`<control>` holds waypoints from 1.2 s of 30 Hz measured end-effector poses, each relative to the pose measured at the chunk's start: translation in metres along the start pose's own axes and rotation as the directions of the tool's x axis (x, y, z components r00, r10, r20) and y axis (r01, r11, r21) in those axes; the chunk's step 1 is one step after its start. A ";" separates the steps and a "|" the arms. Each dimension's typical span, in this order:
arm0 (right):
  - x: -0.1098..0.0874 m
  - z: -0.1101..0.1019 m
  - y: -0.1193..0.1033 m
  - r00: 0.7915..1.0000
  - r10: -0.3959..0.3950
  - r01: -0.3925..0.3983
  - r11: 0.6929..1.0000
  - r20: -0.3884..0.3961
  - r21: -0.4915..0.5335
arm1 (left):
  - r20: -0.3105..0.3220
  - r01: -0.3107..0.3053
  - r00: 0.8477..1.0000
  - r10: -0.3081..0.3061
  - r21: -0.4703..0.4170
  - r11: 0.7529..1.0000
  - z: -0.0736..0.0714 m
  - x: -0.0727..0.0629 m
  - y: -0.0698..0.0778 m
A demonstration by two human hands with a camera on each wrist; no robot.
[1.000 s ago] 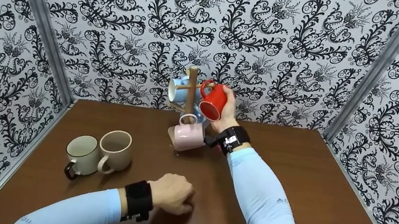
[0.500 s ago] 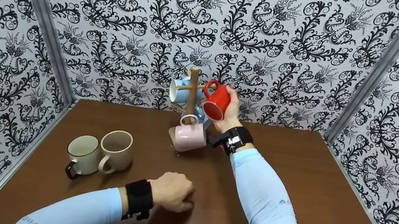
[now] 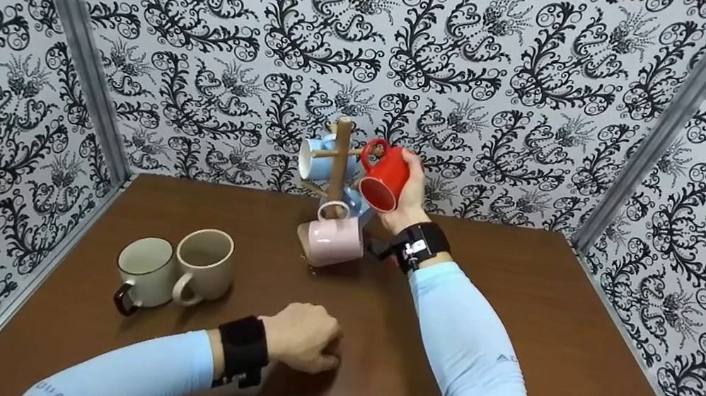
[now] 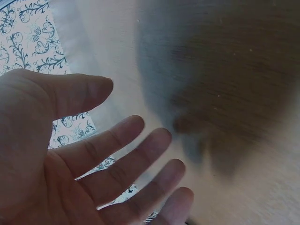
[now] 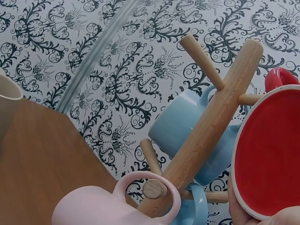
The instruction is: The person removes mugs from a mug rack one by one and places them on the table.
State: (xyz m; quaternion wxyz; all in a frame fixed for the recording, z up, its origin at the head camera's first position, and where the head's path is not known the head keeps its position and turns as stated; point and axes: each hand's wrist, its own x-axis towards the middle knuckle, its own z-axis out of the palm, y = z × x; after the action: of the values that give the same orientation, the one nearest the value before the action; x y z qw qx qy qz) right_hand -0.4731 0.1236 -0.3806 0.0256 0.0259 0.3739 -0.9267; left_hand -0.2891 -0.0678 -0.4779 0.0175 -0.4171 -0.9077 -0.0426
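My right hand (image 3: 414,194) grips a red mug (image 3: 388,174) by its body, tilted with its mouth down and toward me. The mug's handle overlaps an upper peg of a wooden mug tree (image 3: 337,177); in the right wrist view that peg runs behind the mug, so its tip is hidden. A pink mug (image 5: 101,208) hangs by its handle on a lower peg. Light blue mugs (image 5: 176,123) hang behind the post. My left hand (image 3: 301,338) holds nothing over the brown table, its fingers loosely bent and spread in the left wrist view.
To the left stand a white mug (image 3: 150,275) with a dark rim and black handle, and a beige mug (image 3: 213,271) right beside it. Patterned walls (image 3: 380,37) close off the back and both sides of the table (image 3: 555,361).
The red mug and my right hand have shifted slightly to the right relative to the mug tree. My left hand stays practically where it was.
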 end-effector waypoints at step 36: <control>-0.015 -0.012 0.006 0.995 -0.065 0.072 0.993 0.078 -0.097 | -0.048 0.013 0.998 -0.030 -0.326 0.945 0.007 0.012 -0.020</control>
State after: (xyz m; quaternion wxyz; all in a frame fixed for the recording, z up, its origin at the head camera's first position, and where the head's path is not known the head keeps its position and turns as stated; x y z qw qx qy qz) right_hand -0.4576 0.1284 -0.3928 0.0088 -0.0229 0.4191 -0.9076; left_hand -0.3125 -0.0710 -0.4852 -0.0282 -0.4030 -0.8920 -0.2028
